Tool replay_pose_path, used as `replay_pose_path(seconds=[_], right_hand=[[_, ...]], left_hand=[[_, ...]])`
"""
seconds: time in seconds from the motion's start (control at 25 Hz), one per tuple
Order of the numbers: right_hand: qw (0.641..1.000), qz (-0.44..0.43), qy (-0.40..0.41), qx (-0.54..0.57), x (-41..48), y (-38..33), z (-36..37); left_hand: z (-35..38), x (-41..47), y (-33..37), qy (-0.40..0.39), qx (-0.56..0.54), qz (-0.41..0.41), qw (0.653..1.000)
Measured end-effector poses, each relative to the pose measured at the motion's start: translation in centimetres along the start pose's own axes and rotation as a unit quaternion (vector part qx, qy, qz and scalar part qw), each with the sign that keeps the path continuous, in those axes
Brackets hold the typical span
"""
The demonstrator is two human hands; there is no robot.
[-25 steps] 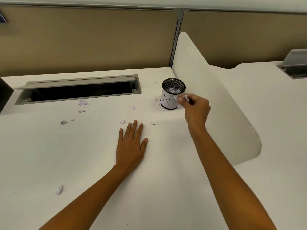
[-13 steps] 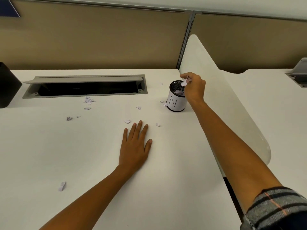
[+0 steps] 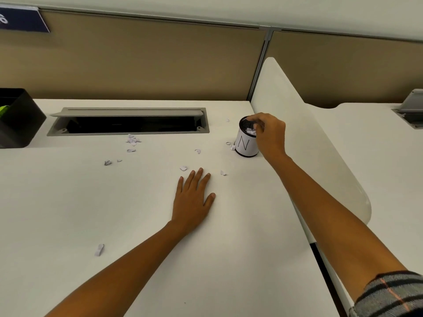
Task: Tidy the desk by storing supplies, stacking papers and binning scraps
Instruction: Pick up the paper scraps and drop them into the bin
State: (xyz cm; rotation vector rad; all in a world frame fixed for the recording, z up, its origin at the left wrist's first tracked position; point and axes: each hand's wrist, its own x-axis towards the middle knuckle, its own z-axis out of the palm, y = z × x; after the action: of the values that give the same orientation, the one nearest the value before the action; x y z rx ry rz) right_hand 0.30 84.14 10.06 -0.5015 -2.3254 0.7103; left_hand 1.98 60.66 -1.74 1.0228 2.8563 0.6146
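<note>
Head view, right hand (image 3: 270, 136) at mesh cup (image 3: 245, 145) rim

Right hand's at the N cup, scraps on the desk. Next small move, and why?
Probably lift the right hand off the mesh cup and reach for the scraps beside its base. Its fingers sit over the rim with paper inside below them; whether they hold any is unclear. The left hand lies flat, idle.
</note>
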Motion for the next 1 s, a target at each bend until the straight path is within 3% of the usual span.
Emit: replay_pose_path(seconds=[0.12,0.2,0.28,0.44,0.6,0.8,1.0], right_hand=[[0.998,-0.036,0.05,0.024,-3.5,-1.6,-0.4],[0.996,-0.042,0.041,0.06,-7.1,-3.0,-0.1],[0.996,-0.038,-0.003,0.084,-11.3,-4.4,0.8],[0.979,-0.018,-0.167,0.112,-20.7,-7.7,3.8],[0.94,-0.007,-0.323,0.105,-27.8,-11.8,6.2],[0.938,-0.075,-0.338,0.028,-30.6,-17.0,9.8],[0.956,-0.08,-0.282,-0.024,-31.2,-20.8,15.4]], left_hand=[[-2.3,-1.1,-1.0,-0.008,-0.165,-0.018,0.986],[-4.2,-3.0,-2.3,0.075,-0.282,-0.062,0.955],[-6.0,-5.2,-4.4,0.159,-0.312,-0.1,0.931],[-8.9,-9.9,-11.1,0.222,-0.255,-0.168,0.926],[-10.4,-13.3,-17.8,0.166,-0.127,-0.241,0.948],[-9.9,-15.3,-20.8,0.085,0.081,-0.205,0.972],[-9.7,-14.8,-21.3,0.077,0.097,-0.2,0.972]])
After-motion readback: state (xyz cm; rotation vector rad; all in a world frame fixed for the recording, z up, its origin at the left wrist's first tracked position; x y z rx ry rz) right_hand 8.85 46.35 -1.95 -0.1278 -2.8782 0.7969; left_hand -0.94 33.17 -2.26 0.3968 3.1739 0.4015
